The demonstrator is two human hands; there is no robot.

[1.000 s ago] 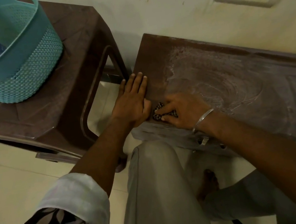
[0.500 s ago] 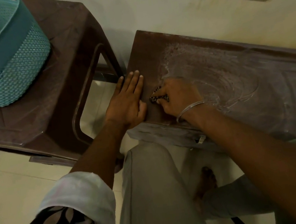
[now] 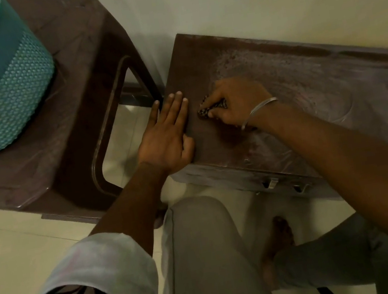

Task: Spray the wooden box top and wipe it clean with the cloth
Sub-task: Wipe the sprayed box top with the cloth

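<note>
The dark wooden box top (image 3: 306,93) stands against the wall, its surface streaked with whitish swirls and dust. My right hand (image 3: 234,102) grips a small checked cloth (image 3: 210,110) bunched under its fingers and presses it on the box's left part. Only a corner of the cloth shows. My left hand (image 3: 169,133) lies flat with straight fingers on the box's left edge. No spray bottle is in view.
A brown plastic stool (image 3: 76,114) stands left of the box with a teal perforated basket (image 3: 2,101) on it. My knee and bare foot (image 3: 276,243) are on the pale tiled floor below the box. Metal latches (image 3: 272,182) sit on the box's front.
My right hand has slid the cloth away from the front edge toward the back of the box top. My left hand has stayed flat on the left edge.
</note>
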